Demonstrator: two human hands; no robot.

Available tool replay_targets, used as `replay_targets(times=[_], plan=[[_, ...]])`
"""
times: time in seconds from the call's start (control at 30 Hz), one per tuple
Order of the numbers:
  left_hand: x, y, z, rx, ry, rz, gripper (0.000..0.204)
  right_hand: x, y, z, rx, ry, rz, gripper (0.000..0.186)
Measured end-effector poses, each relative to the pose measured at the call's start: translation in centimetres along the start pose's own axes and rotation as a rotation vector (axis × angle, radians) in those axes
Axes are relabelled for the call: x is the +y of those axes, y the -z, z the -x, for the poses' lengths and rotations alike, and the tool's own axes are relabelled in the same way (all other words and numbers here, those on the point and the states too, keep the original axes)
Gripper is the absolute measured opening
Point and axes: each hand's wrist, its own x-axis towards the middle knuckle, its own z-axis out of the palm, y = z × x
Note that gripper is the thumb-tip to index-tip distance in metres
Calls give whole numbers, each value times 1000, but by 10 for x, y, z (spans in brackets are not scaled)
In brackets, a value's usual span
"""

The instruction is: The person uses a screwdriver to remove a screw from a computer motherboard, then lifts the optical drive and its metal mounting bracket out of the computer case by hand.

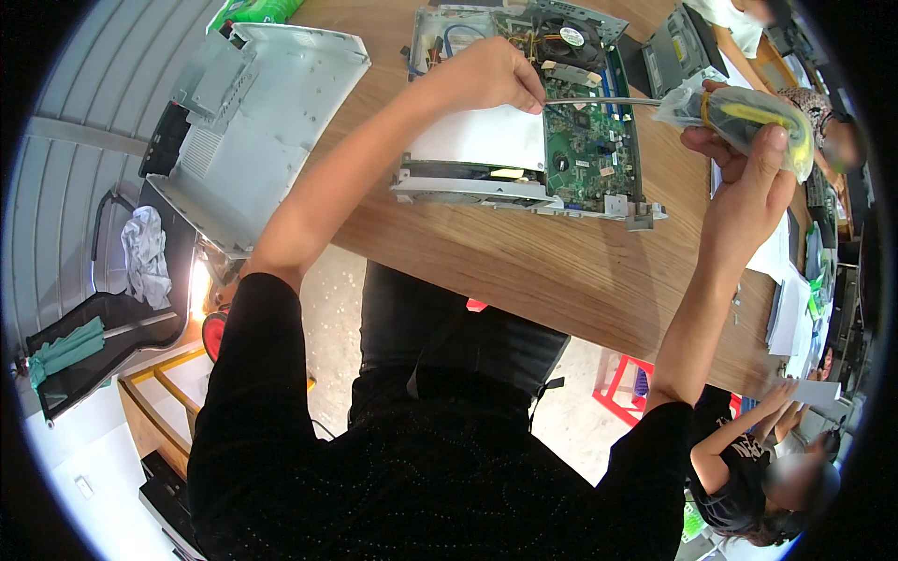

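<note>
My right hand (748, 178) grips a screwdriver by its handle (762, 122), which is yellow and dark and wrapped in clear plastic. The long thin shaft (608, 100) points left, level above an opened computer case. At the shaft's tip, the fingers of my left hand (496, 79) are pinched together; anything small between them is hidden. Beneath lie a green circuit board (585, 150), a white flat drive or panel (477, 140) and a black fan (566, 37) with a round label. The metal case frame (486, 190) faces me along its near edge.
A detached pale metal cover (271, 122) lies at the left of the wooden table (449, 243). A grey box-shaped unit (678, 51) stands beyond the case. Papers (790, 313) lie at the right, near another person (739, 458). A red stool (617, 393) is below.
</note>
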Motion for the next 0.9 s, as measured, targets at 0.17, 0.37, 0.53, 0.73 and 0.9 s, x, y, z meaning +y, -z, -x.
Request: replay_targets(times=[0.17, 0.37, 0.53, 0.73, 0.9], plan=[[-3, 1, 6, 15, -88, -78, 28, -2, -4, -1, -16, 16, -28, 53], [-3, -1, 11, 19, -27, 12, 27, 0, -5, -2, -67, 13, -59, 47], [-6, -1, 10, 19, -51, 8, 26, -2, -6, -1, -66, 27, -62, 46], [-10, -5, 10, 71, -79, -5, 25, 0, -7, -7, -159, 82, 51, 48], [-11, -7, 9, 88, -107, -25, 23, -7, -12, -7, -99, 100, 51, 48]])
